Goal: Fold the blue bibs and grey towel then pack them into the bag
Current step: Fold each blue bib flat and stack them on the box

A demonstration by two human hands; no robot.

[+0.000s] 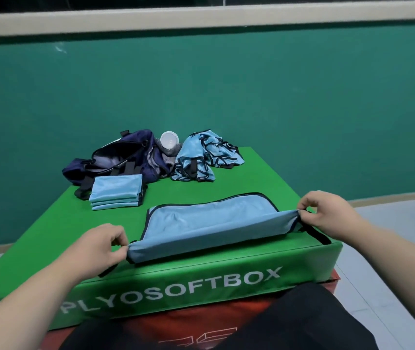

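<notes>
I have both hands on one blue bib [214, 223], spread on the green box [49, 248] in front of the bag [118, 160]. The left hand [102, 245] pinches its left end and the right hand [327, 213] its right end. The box front reads "PLYOSOFTBOX". Folded bibs [116, 192] sit stacked just before the bag, and a loose bib heap [206, 157] lies to its right.

A teal wall [226, 84] is filling the background, a cream ledge [201, 17] running along its top. A green soft box [201, 281] is resting on a red box [171, 322] — pale floor tiles [403, 218] are spreading beyond.
</notes>
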